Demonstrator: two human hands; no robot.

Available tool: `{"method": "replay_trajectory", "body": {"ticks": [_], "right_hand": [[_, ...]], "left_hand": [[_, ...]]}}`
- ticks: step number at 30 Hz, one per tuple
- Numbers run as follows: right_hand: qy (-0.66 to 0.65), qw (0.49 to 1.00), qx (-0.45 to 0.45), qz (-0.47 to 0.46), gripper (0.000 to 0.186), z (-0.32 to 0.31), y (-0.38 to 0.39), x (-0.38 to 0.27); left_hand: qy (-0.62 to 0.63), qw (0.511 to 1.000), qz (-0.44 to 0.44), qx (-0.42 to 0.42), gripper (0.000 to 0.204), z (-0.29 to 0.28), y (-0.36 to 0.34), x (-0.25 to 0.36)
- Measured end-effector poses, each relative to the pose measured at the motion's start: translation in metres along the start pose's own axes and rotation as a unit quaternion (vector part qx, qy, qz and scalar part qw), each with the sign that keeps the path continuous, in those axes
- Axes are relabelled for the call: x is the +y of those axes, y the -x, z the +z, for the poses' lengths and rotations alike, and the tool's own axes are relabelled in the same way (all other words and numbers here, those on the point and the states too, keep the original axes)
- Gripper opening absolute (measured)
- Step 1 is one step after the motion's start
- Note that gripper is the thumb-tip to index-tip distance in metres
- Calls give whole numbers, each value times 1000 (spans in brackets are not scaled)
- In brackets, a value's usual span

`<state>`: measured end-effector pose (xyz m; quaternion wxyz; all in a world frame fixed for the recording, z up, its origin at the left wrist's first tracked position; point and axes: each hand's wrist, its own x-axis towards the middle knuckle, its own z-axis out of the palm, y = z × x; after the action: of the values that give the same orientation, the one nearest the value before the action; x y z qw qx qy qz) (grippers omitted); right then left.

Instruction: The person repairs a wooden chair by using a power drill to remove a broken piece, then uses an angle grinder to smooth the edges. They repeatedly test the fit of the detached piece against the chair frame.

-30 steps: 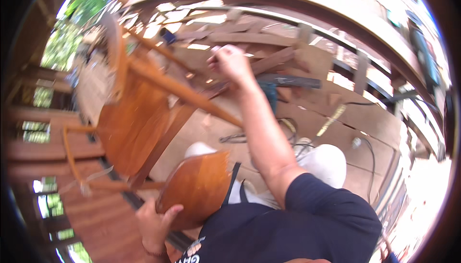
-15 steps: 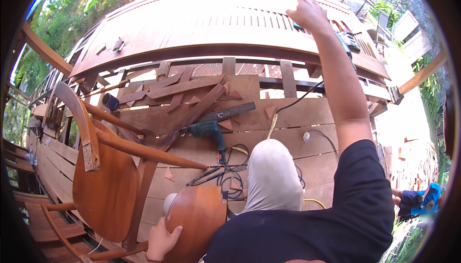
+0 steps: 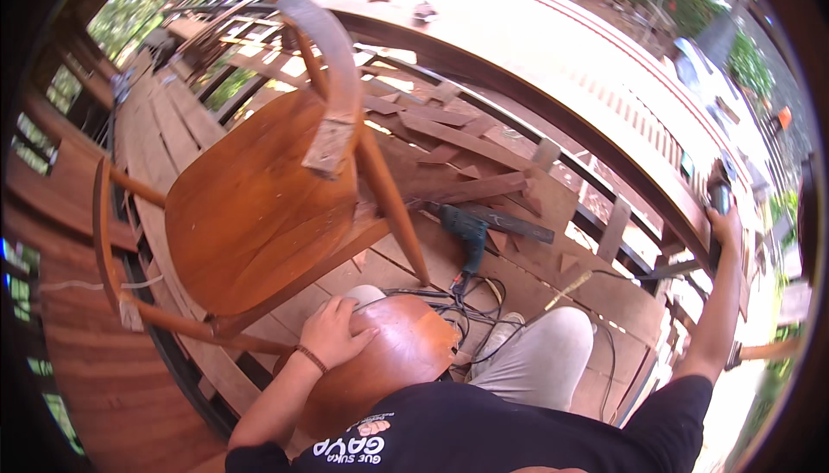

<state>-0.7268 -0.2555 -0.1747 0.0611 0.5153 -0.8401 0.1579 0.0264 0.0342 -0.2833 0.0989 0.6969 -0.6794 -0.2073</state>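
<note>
My left hand (image 3: 335, 335) lies over the far edge of a curved, varnished wooden panel (image 3: 406, 348) on my lap, thumb on its face and fingers bent over the rim. Part of the panel is hidden by my shirt. Out at the far right, my right hand (image 3: 725, 221) is closed around a dark hand-held power tool (image 3: 719, 181) on the end of the long wooden bench (image 3: 518, 41); its exact kind is too small to tell. A wooden chair (image 3: 259, 205) with curved arms stands tilted to the left of the panel.
On the plank floor beyond my knee lies a teal power drill (image 3: 466, 236) with coiled black cable (image 3: 492, 300). Wood offcuts (image 3: 466, 141) are heaped behind it. A cable joint wrapped in tan (image 3: 570, 287) crosses the boards. One chair leg (image 3: 393, 201) reaches close to the drill.
The view has swung left. My right hand, formerly raised over the bench beside the tool, now holds it. My left hand has shifted along the panel's edge.
</note>
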Motion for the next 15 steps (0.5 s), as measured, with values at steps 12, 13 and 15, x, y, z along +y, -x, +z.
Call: {"method": "replay_trajectory", "body": {"ticks": [12, 13, 15], "right_hand": [[-747, 619, -185, -153, 68, -21, 251, -211], [-765, 596, -182, -160, 73, -15, 280, -242], [-796, 538, -228, -160, 83, 3, 315, -279]], "left_hand": [[466, 838, 247, -139, 78, 23, -113, 174], [479, 818, 262, -179, 81, 21, -115, 190], [689, 621, 275, -252, 85, 59, -113, 205]]}}
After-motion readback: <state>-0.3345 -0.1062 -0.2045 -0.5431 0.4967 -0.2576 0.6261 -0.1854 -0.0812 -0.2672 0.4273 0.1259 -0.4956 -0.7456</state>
